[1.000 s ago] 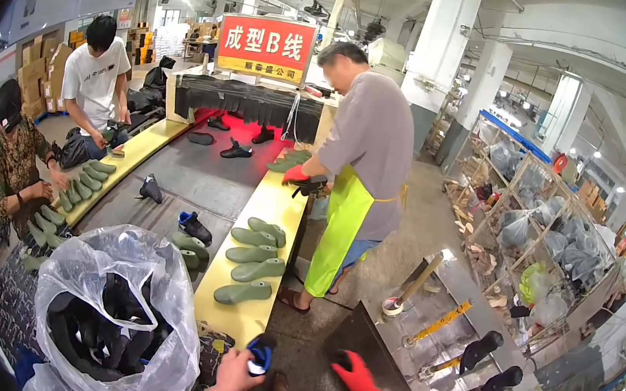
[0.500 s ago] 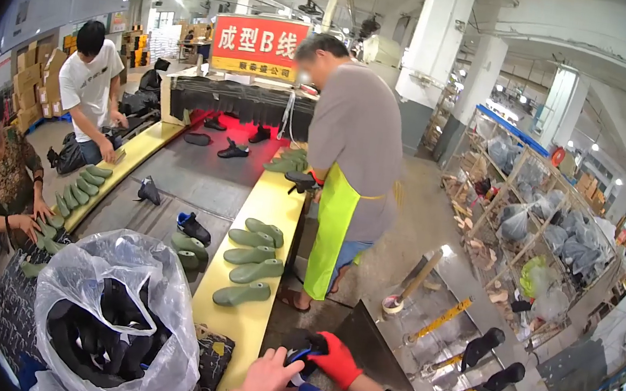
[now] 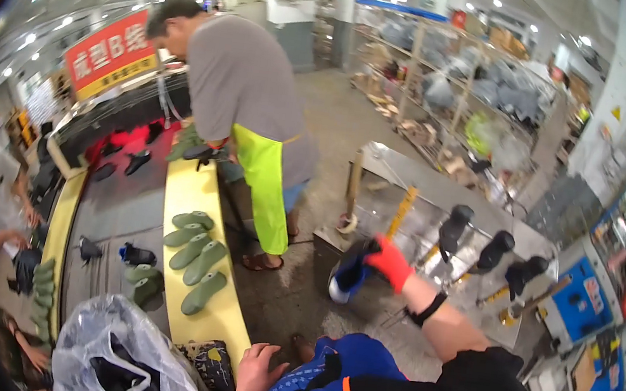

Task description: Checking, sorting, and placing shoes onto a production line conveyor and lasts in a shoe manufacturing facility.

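In my red-gloved right hand (image 3: 390, 264) is a dark shoe upper (image 3: 350, 274) with blue parts and a pale opening, hanging beside the metal table. Its fingers are closed on the upper's top end. My bare left hand (image 3: 259, 370) is low by the near end of the yellow ledge (image 3: 227, 324), with fingers apart and nothing visible in it. Along that ledge lie several green shoe lasts (image 3: 203, 294). Three black foot forms (image 3: 494, 250) stand on posts on the metal table (image 3: 397, 176), beyond my right hand.
A clear plastic bag (image 3: 109, 327) of black pieces stands at the lower left. The dark conveyor (image 3: 112, 210) carries shoes and lasts. A co-worker in a yellow-green apron (image 3: 259, 189) stands ahead. Blue-and-white machines (image 3: 582, 295) stand at the right.
The view has turned to the right. My right hand has carried the shoe upper away from my left hand, out toward the metal table. My left hand has let go of it.
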`<state>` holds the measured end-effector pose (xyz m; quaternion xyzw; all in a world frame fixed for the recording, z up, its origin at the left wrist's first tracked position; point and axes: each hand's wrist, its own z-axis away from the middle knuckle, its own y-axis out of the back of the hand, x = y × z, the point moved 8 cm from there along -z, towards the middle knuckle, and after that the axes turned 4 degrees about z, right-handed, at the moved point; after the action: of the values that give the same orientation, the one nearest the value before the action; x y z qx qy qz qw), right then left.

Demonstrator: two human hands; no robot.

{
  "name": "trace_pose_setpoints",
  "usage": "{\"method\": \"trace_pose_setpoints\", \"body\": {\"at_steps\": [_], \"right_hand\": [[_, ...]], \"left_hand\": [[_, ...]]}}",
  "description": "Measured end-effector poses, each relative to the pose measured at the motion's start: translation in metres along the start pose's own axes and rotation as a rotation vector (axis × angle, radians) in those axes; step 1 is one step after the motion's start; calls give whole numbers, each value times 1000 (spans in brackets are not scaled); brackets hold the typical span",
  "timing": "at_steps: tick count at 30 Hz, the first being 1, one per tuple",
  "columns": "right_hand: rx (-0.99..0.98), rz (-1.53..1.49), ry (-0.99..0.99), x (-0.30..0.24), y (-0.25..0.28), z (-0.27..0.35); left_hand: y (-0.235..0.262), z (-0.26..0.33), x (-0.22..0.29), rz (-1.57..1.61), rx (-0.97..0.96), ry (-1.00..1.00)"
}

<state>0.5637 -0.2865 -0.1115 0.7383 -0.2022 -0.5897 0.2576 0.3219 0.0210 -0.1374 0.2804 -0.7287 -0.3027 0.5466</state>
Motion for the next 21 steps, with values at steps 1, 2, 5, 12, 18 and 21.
{"method": "trace_pose_setpoints", "body": {"at_steps": [1, 2, 5, 12, 18, 21], "right_hand": [[296, 106, 74, -19, 46, -8], [524, 298, 155, -32, 92, -16], [893, 504, 248, -83, 178, -10], [569, 922, 209, 82, 66, -63], [259, 894, 328, 37, -89, -108], [233, 751, 617, -15, -166, -101]], "left_hand": [[-1, -1, -2, 5, 5, 19], [-5, -4, -1, 4, -18, -2], [-10, -9, -5, -22, -30, 13], [7, -2, -6, -39, -10, 173], [72, 23, 22, -10, 106, 279], [126, 50, 59, 14, 295, 331]]}}
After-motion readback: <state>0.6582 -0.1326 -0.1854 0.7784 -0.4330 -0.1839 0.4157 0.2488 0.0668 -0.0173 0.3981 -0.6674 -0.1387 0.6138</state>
